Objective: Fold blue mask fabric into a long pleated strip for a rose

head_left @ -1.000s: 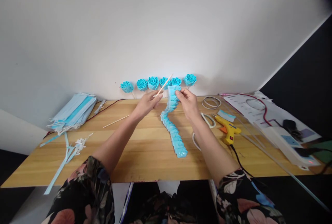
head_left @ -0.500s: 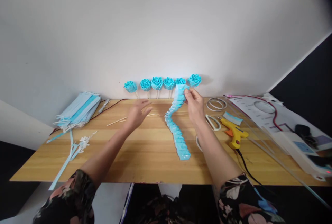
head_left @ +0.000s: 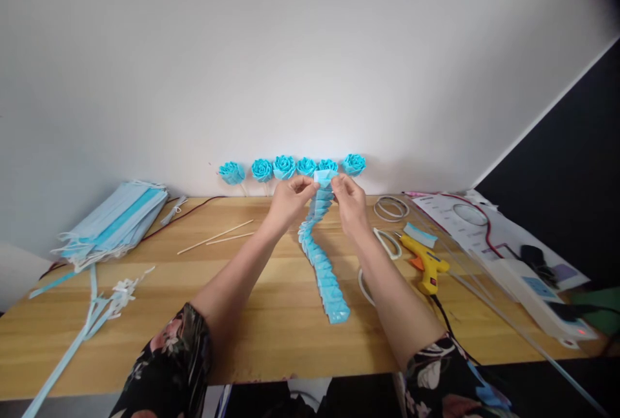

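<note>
Left hand (head_left: 293, 198) and right hand (head_left: 349, 201) both on the long light-blue strip of pleated, thin fabric-like material (head_left: 327, 279), each with a thumb-and-finger grip closed on its top end, one per side. Strip is mid-counter, between the forearms; top end raised, rest bends down toward the near edge, lower part seemingly lying on the wooden counter (head_left: 271, 344). Behind the hands: row of six bright-blue, rose-shaped flowers (head_left: 283, 167) by the white wall (head_left: 310, 69), thin stems visible on some. Two thin pale wooden sticks (head_left: 217, 237) lie left of the left hand. Farther left, stack of flat blue-and-white face masks (head_left: 116, 214), with narrow light-blue and white scraps (head_left: 94, 311) nearer the person. Right of the right forearm: yellow glue gun with orange trigger (head_left: 429, 266), black cord; beyond it, long white power strip with red light (head_left: 540, 298).
</note>
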`<state>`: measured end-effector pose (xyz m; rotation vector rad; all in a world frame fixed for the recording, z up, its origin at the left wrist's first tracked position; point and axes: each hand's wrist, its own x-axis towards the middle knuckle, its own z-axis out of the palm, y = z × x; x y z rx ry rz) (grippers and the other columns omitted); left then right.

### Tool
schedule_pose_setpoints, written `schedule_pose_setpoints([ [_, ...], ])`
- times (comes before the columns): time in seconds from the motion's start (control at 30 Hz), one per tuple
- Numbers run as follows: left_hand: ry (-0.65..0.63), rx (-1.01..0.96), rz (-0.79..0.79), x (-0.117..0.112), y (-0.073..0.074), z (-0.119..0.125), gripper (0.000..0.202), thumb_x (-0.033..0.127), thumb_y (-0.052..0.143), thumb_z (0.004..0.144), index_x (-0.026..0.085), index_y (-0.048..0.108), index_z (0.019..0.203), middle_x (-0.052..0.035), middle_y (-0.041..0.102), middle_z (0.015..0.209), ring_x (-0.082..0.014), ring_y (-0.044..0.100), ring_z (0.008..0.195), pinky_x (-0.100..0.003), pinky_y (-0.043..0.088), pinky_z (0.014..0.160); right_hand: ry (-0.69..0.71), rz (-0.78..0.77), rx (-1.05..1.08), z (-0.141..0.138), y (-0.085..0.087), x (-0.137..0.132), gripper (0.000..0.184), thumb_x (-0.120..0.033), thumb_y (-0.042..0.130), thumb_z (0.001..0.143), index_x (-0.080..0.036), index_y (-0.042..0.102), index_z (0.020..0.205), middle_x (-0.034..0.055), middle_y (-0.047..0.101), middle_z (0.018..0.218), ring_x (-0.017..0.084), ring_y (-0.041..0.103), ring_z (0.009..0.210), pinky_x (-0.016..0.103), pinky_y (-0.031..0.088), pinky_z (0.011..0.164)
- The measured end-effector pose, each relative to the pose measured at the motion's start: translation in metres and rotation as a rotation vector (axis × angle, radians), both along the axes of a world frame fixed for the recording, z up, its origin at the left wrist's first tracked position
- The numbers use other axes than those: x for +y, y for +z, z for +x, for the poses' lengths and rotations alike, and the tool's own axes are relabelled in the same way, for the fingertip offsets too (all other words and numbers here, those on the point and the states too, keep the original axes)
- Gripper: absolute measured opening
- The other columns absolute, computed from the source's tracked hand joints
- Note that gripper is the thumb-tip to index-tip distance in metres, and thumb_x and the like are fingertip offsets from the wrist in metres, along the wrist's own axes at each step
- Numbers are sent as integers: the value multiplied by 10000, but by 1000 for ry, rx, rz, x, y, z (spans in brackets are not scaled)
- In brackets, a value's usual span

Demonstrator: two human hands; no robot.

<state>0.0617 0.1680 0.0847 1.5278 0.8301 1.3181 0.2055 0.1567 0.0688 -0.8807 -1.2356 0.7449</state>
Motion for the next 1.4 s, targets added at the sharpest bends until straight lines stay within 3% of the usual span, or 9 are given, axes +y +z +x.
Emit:
schedule_pose_setpoints([
  [0.13,-6,-6,37,4,7,-2,259,374,692,754,155,586,667,17,556,664,-113,504,669,-252,398,692,-3,-3,-100,-2,10,10,388,-555,701,789,-209,541,720,-45,461,643,101,394,602,230,348,549],
  [0.3,-36,-53,-14,6,15,-14,260,383,721,725,157,602,677,18,567,666,-114,513,660,-257,406,683,2,55,-202,-3,17,22,496,-627,634,826,-204,462,631,-55,350,590,91,319,566,238,283,520],
  [0.5,-24,-96,-39,5,19,-18,230,355,730,725,155,624,685,17,588,657,-110,526,649,-251,418,675,129,24,-188,2,35,26,513,-707,589,813,-202,578,722,-19,490,666,120,458,633,251,412,604],
  [0.73,-22,-86,20,0,25,-16,270,407,671,807,153,639,720,7,596,708,-117,555,719,-251,444,729,28,64,-316,-3,41,15,427,-591,648,822,-198,550,687,-49,432,587,93,367,556,239,315,525],
  [0.83,-4,-105,-13,0,26,-17,256,385,744,746,158,627,767,21,578,701,-106,526,679,-239,421,664,-3,81,-371,-7,42,12,430,-578,636,831,-203,518,656,-52,406,565,93,351,542,246,290,512],
  [1.07,-24,-89,-29,6,21,-18,250,353,745,722,166,580,721,37,531,650,-95,480,627,-239,378,619,-102,95,-365,-10,37,15,574,-680,566,845,-214,395,558,-48,328,539,97,327,540,261,304,527],
  [1.13,-34,-96,-32,7,21,-19,254,365,735,731,166,578,724,32,550,662,-100,502,638,-243,391,636,-45,61,-292,-8,36,18,567,-713,535,849,-209,481,593,-33,398,559,107,384,547,259,348,531],
  [1.23,-29,-136,-49,7,21,-19,254,369,727,736,164,577,727,19,589,683,-109,533,656,-247,412,655,73,-9,-213,-4,35,21,585,-767,526,820,-199,666,805,0,547,652,132,509,588,263,437,556],
  [1.4,15,-168,-50,9,20,-19,252,356,741,737,169,573,720,26,576,661,-106,528,642,-241,409,645,83,-121,-184,-1,36,23,746,-871,455,763,-175,702,862,42,622,689,164,606,641,283,511,603],
])
